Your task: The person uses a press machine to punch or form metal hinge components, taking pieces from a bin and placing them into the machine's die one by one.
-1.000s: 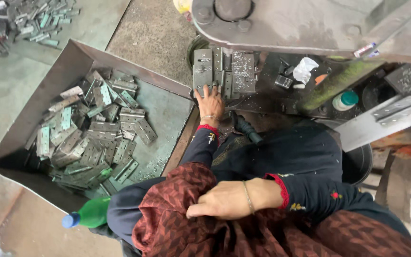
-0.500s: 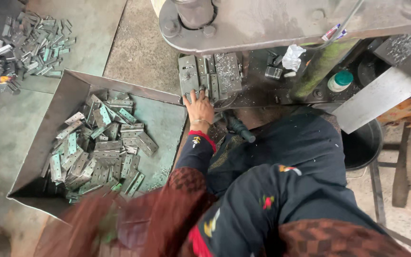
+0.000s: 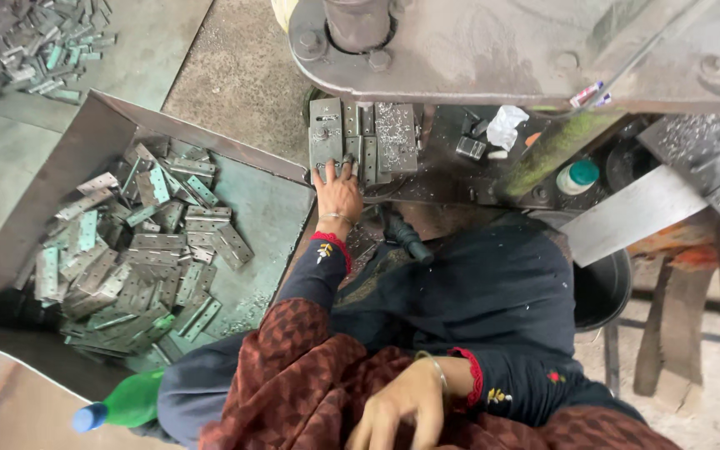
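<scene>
Pressing my left hand [image 3: 337,193] flat, fingers spread, on the hinge plates [image 3: 363,139] at twelve o'clock, I'm resting my right hand [image 3: 397,408] loosely open (tray [image 3: 68,162] at nine already heaped).

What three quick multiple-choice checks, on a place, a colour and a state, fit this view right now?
1. Where does the left hand rest?
A. on the hinge plates at the press bed
B. inside the metal tray
C. on the green bottle

2. What colour is the cap of the green bottle?
A. red
B. blue
C. white

3. How is the right hand?
A. gripping a hinge
B. holding the bottle
C. resting empty on the patterned cloth

Answers: 1 A, fingers lie on the plates; 2 B, the cap shows blue; 3 C, nothing is in it.
</scene>
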